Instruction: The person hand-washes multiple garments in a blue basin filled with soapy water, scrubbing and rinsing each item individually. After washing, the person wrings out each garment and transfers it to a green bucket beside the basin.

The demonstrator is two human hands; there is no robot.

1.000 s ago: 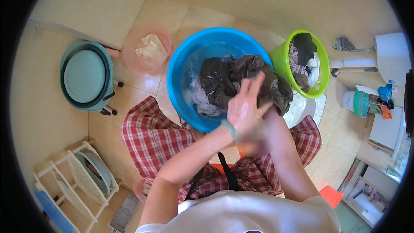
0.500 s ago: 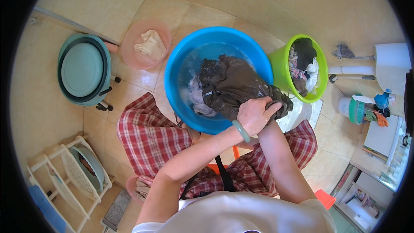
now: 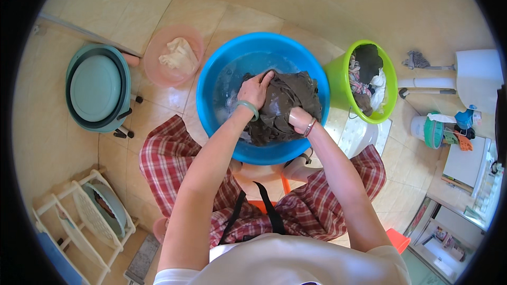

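Since the earlier frame, the dark garment (image 3: 279, 100) has left the right rim of the blue basin (image 3: 264, 158). In the head view it lies inside the basin, between our hands: our left hand (image 3: 253, 92), just left of basin centre, grips cloth; our right hand (image 3: 300, 120), right of centre, buries its fingers, closure unclear.

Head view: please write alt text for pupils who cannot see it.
A person's hands are on dark cloth in a blue basin of water, the right one's fingers hidden in the folds. A green bucket of clothes stands to the right, a pink basin to the left.
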